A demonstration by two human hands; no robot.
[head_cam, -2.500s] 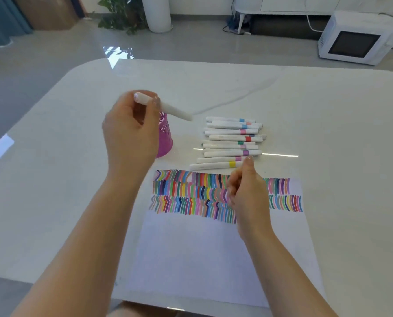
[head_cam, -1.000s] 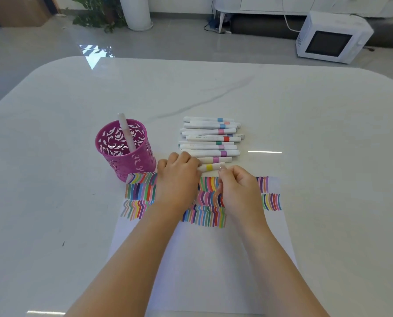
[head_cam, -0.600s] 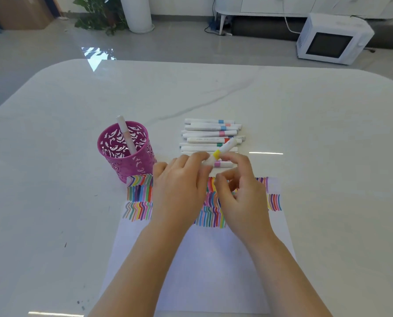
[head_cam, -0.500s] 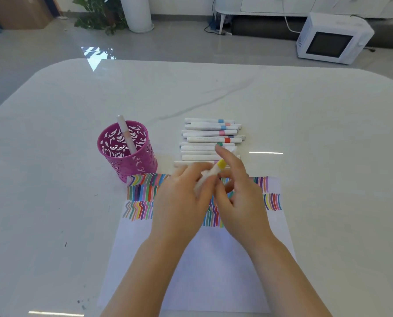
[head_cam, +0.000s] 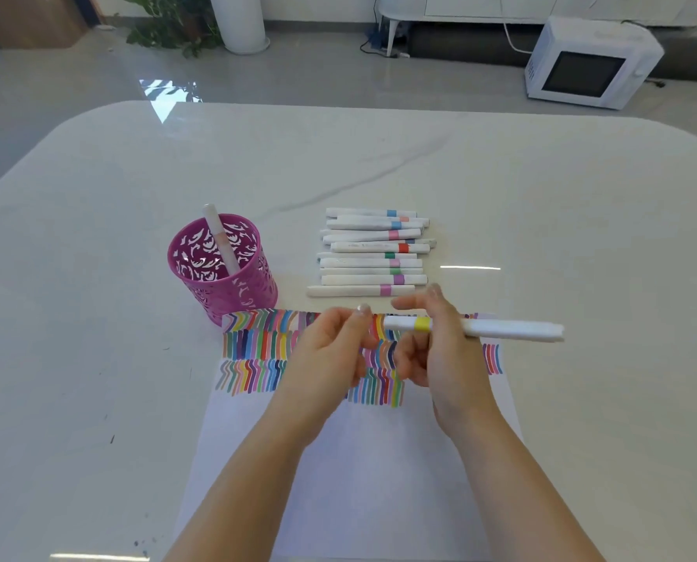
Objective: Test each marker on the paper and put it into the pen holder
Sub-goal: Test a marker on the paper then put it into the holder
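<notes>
One white marker with a yellow band (head_cam: 501,330) is in the air above the paper. One more white marker (head_cam: 219,237) stands tilted inside one pink perforated metal pen holder (head_cam: 233,294). About eleven white markers lie in a pile (head_cam: 371,261) on the table; they overlap, so the count is not exact. Their bands are blue, salmon, pink, red, green and purple. There is one white sheet of paper (head_cam: 379,480), with three rows of short coloured strokes across its far part.

The right hand (head_cam: 444,358) grips the yellow-band marker near the band. Its lower fingers are curled and the forefinger points out towards 12 o'clock. The marker lies level, with its long end towards 3 o'clock. The left hand (head_cam: 326,354) has curled fingers with the thumb against the fingertips, just beside the marker's 9 o'clock end. It is not clear whether it pinches anything. Both hands hover over the stroke rows.

From the hands, the holder sits at 10 o'clock, touching the paper's far left corner. The pile sits at 12 o'clock, just past the paper's far edge, with the markers parallel and pointing 3 to 9.

The holder is round with leaf-shaped cut-outs. The markers are slim tubes with a matte white wrap. The white glossy table (head_cam: 541,196) has rounded corners and grey veining. One boxy white microwave (head_cam: 586,62) sits on the floor at 1 o'clock, and one green potted plant (head_cam: 168,26) is at 11 o'clock.
</notes>
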